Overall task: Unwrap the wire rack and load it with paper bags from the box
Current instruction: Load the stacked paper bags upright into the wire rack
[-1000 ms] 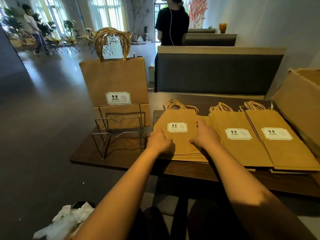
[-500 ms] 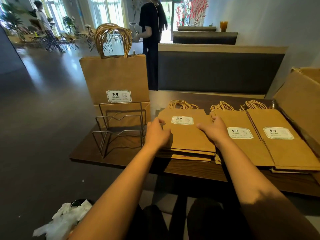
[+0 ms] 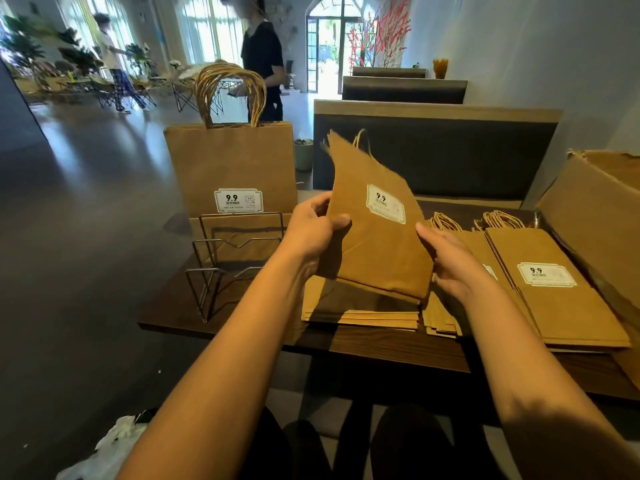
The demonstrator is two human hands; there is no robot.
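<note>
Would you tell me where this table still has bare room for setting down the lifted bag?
Bare wood shows along the near edge of the table, in front of the flat stacks, and at the near left corner by the wire rack. The right side is crowded up to the cardboard box.

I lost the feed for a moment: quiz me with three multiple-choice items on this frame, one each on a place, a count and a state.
1. Where do the loaded bags stand in the wire rack?
A. rear slot
B. front slot
C. beside it

2. How many price labels are fully readable?
A. one
B. three
C. five

3. What is the lifted bag doing?
A. lying flat
B. standing in the rack
C. held tilted in both hands

Key: 1 A, the upright bags sit behind empty front slots. 2 B, one each on the upright bags, the lifted bag, the right stack. 3 C, left hand and right hand grip its sides.
</note>
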